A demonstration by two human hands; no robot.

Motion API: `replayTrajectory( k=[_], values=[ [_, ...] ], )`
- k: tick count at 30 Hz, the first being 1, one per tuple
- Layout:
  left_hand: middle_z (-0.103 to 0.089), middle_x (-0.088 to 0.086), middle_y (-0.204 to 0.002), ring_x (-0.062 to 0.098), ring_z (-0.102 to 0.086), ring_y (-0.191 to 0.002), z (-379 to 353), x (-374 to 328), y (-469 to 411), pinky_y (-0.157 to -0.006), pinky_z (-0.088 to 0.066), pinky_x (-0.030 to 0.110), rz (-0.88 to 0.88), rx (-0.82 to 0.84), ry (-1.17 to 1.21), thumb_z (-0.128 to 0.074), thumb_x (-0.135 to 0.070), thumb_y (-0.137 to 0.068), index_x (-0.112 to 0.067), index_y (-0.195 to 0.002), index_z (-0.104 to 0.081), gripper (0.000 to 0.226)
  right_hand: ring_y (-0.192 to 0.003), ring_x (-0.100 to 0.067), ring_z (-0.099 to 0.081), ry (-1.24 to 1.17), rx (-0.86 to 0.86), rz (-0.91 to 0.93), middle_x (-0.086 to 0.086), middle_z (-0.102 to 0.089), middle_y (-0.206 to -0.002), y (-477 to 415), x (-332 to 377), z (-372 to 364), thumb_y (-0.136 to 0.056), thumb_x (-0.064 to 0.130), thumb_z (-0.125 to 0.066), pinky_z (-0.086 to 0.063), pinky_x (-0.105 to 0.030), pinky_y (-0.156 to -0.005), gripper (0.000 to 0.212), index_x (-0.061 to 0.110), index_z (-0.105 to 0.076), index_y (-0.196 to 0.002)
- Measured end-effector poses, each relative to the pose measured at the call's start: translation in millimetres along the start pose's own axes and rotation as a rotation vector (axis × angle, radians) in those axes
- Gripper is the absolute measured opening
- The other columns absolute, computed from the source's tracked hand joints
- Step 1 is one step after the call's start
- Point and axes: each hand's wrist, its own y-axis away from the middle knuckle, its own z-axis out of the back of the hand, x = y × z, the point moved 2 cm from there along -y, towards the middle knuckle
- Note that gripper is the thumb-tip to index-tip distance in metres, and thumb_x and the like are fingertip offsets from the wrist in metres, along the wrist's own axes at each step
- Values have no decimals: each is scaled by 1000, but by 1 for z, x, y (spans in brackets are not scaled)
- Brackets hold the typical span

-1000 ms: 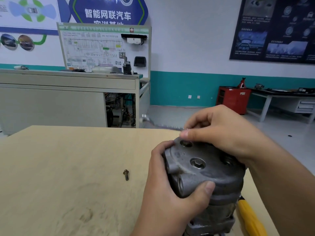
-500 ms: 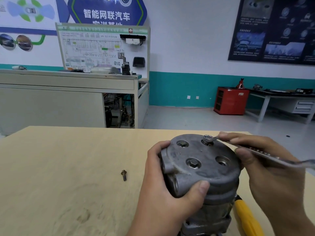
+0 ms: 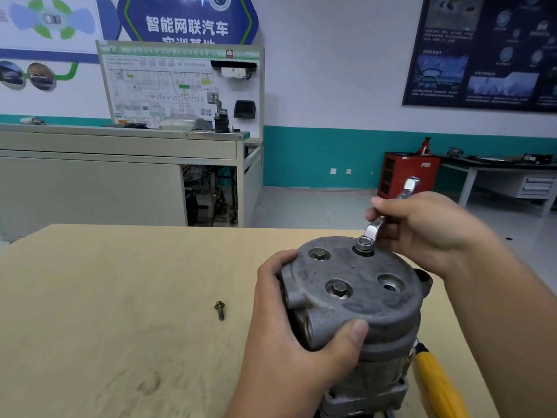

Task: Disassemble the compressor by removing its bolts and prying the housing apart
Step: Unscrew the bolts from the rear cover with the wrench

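Counting three seated bolts, one wrench.

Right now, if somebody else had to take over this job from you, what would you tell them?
Left hand grips the compressor, upright on the table.
Right hand holds a wrench, its ring on the far bolt.
Done: one loose bolt lies on the table; one hole is empty.
Left: finish the far bolt, undo the left bolt and the near bolt, then pry the compressor apart.
A yellow-handled tool lies right of the compressor.
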Motion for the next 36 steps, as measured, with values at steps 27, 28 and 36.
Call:
replayTrajectory(
  k=[27, 28, 36],
  values=[
    [-62, -25, -112, 1, -65, -99, 0, 1, 0, -75, -50, 12, 24, 19, -26, -72, -46, -46, -57, -110, -41, 72, -84, -19, -72, -285, -178, 445, -3, -75, -87, 41, -48, 20, -79, 32, -54, -59, -34, -73, 23, 13, -64, -86],
    [-62, -26, -112, 1, -66, -98, 0, 1, 0, -75, -50, 12, 27, 21, -23, -72, -46, -46, -57, -109, -41, 72, -81, -18, -72, -318, -180, 335, -3, -75, -84, 37, -45, 20, -81, 32, -52, -59, -32, -71, 25, 10, -62, -88],
    [-64, -22, -110, 1, -66, -97, -2, -1, 0, -73, -49, 11, 13, 5, -17, -72, -45, -45, -57, -106, -43, 69, -46, -9, -59, 21, -18, 13, 1, -68, -57, 7, -3, 8, -94, 10, -50, -48, -26, -61, 21, 6, -61, -77]
  ],
)
